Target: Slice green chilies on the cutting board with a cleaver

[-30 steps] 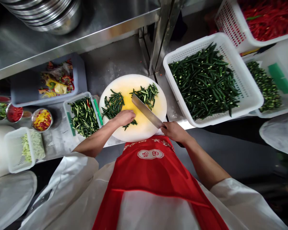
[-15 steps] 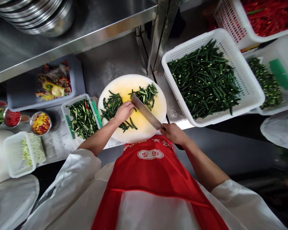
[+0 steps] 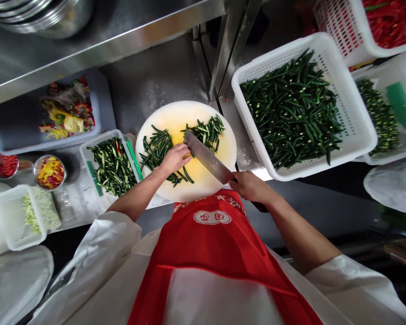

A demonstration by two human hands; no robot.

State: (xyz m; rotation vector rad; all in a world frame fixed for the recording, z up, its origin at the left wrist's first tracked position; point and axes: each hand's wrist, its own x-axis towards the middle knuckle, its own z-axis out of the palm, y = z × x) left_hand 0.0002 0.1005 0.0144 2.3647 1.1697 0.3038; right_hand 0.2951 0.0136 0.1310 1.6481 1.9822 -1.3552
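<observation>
My right hand (image 3: 252, 185) is closed round the dark handle of a broad cleaver (image 3: 208, 158). Its blade slants up and left across a round white cutting board (image 3: 203, 189), stained yellow in the middle. Against the blade's left side, my left hand (image 3: 174, 159) has its fingers curled down on a green chili pepper (image 3: 193, 155), which mostly hides beneath them. Whole green chilies (image 3: 156, 146) lie in a pile left of that hand, a few of them loose below it. Beyond the blade sits a heap of cut green chilies (image 3: 208, 133).
A white basket (image 3: 358, 131) of green chilies stands at right, with a basket of red chilies (image 3: 392, 22) behind. Left of the board is a tub (image 3: 84, 149) of cut chilies. A grey tray (image 3: 16, 135) holds mixed scraps. A steel shelf (image 3: 122, 43) overhangs the back.
Both hands stay near the same spot at the blade, with the cleaver shifted only slightly. The view has moved a little, and the surroundings appear slightly shifted outward.
</observation>
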